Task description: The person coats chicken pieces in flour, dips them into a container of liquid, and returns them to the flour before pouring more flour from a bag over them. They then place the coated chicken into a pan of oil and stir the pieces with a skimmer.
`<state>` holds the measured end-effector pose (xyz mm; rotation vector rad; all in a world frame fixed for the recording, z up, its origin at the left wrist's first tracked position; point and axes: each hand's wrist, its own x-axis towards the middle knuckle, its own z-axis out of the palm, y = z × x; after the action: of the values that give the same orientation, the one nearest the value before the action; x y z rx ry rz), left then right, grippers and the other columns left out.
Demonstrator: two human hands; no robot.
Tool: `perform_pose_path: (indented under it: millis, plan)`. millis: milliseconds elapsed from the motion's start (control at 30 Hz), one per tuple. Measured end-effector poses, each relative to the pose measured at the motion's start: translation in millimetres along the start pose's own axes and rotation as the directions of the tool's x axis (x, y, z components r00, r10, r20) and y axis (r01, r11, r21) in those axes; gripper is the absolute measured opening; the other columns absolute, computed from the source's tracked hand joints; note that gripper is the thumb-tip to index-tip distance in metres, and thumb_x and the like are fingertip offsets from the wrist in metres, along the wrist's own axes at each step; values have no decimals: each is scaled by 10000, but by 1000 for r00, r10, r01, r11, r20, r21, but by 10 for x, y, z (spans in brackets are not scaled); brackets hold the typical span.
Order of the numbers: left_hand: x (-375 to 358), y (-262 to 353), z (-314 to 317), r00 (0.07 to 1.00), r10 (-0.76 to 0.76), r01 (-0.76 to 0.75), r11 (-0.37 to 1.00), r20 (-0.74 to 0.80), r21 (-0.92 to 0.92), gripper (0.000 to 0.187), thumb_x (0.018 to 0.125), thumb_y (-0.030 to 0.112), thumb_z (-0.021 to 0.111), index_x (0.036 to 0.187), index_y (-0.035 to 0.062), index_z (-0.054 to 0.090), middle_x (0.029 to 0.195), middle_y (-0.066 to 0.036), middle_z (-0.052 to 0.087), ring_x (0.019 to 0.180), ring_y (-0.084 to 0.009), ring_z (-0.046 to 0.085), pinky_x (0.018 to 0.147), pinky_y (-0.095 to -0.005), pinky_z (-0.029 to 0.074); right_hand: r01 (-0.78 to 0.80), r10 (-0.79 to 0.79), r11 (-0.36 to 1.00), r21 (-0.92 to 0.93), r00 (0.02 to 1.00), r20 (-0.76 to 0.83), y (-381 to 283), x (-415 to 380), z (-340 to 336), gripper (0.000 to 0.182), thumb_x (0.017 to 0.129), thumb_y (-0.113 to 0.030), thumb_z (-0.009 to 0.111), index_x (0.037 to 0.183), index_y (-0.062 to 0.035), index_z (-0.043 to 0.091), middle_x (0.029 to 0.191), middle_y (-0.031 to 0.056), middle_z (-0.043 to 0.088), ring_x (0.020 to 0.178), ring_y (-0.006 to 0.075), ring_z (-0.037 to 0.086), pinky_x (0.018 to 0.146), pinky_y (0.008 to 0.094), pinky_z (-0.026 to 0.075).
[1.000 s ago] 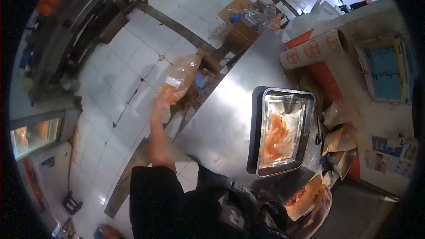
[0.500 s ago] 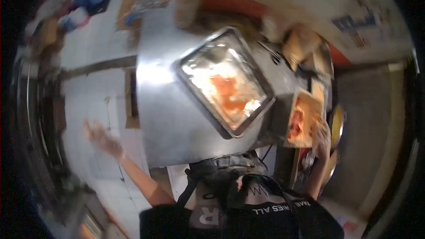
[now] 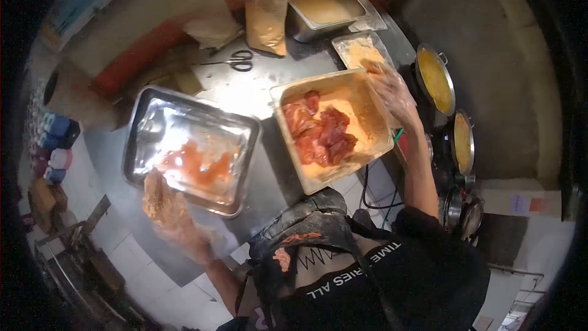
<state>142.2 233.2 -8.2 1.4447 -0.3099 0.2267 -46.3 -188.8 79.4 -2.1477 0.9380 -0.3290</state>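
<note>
My left hand [image 3: 165,208], in a clear glove crusted with flour-like coating, is over the near left rim of a shallow metal tray [image 3: 236,193]. Its fingers are stretched forward, slightly blurred. A reddish liquid [image 3: 199,165] lies in the tray. To its right stands a square, pale container [image 3: 327,181] with orange-tinted flour [image 3: 364,110] inside. Pieces of raw red meat [image 3: 327,135] lie on that flour. My right hand [image 3: 392,92], also gloved and with coated fingers, grips the container at its far right corner and side.
Black-handled scissors [image 3: 240,61] lie behind the tray. Along the back stand a bag of powder [image 3: 267,15] and a deep metal pan [image 3: 324,9], with a smaller floury tray [image 3: 361,49] nearer. Two pans of yellow contents [image 3: 435,79] [image 3: 462,141] stand at the right.
My left hand has come in from the far left to the metal tray. The view has turned, and the container now appears larger and nearer the middle, with my right hand still at it.
</note>
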Motion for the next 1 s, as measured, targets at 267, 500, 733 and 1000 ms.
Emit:
perform_pose_path:
  millis: [267,500,733,1000]
  plan:
    - [-550,490,2038,985,-66,77,995,157,-60,488,798,-63,606,1280,-107,546,1288,-250,583,1265,-342,536,1098,-441,425,254,-438,827,502,851,290,78,1692,465,354,926,-297,679,1232,-120,666,1247,149,653,1117,236,640,951,345,510]
    - [-463,811,2535,976,-216,216,976,0,-44,506,854,57,648,1318,-82,500,1309,-228,569,1223,-342,558,1075,-452,435,368,-375,921,-130,927,-34,-321,3329,1146,311,908,-321,650,1157,-149,722,1084,114,733,1040,255,677,960,387,502]
    - [-906,598,2481,898,-429,375,861,96,343,422,905,198,648,1242,-44,573,1249,-173,603,1187,-267,576,1053,-398,444,477,-471,879,7,870,-146,-209,2761,1030,537,827,-384,679,1217,-34,558,1020,224,676,926,387,663,794,480,535]
    - [-913,-228,2766,616,-663,419,734,426,534,458,942,293,637,1272,-18,569,1262,-134,609,1164,-230,587,1000,-385,462,-80,74,997,2,935,348,994,490,308,467,938,-399,591,1238,-42,619,1136,244,652,1039,369,639,882,433,497]
